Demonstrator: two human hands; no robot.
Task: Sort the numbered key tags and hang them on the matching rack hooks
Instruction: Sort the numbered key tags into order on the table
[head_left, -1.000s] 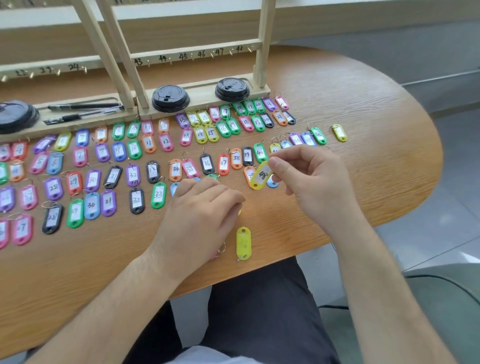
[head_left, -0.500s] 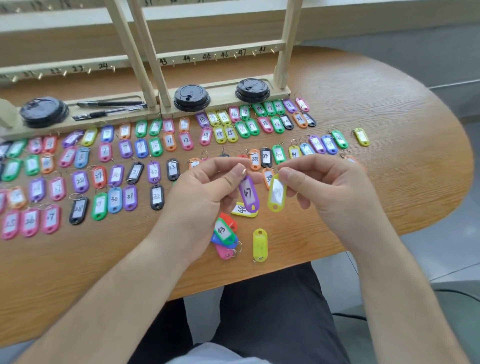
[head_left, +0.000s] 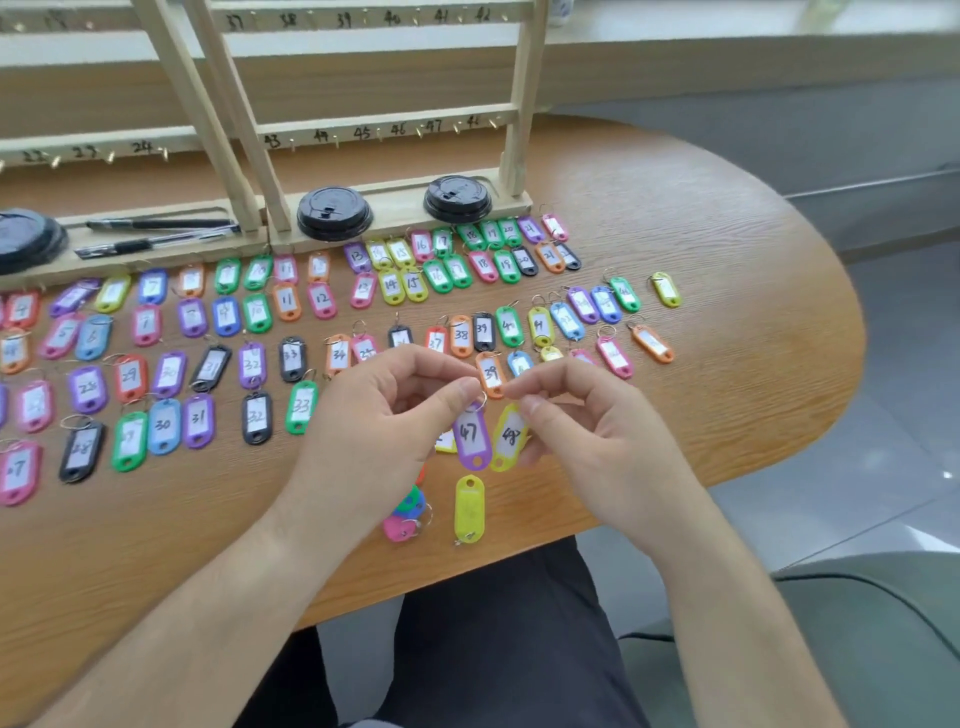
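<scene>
Purple tag (head_left: 471, 435), yellow tag (head_left: 510, 437), black lids (head_left: 334, 213), wood-grain brown table (head_left: 727, 291).

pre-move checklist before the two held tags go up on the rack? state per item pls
1. Left hand pinches the purple plastic tag marked 47 by its ring: ok.
2. Right hand pinches the yellow plastic tag: ok. Its number looks like 48, but the writing is unclear: cannot tell.
3. Hook labelled 47 on the wooden rack's rail is free: ok.
4. The label at the rail's right end is too blurred to read: cannot tell.
5. Path from hands to rail crosses the rows of tags lying on the wooden table and two black cup lids: lift clear.
</scene>
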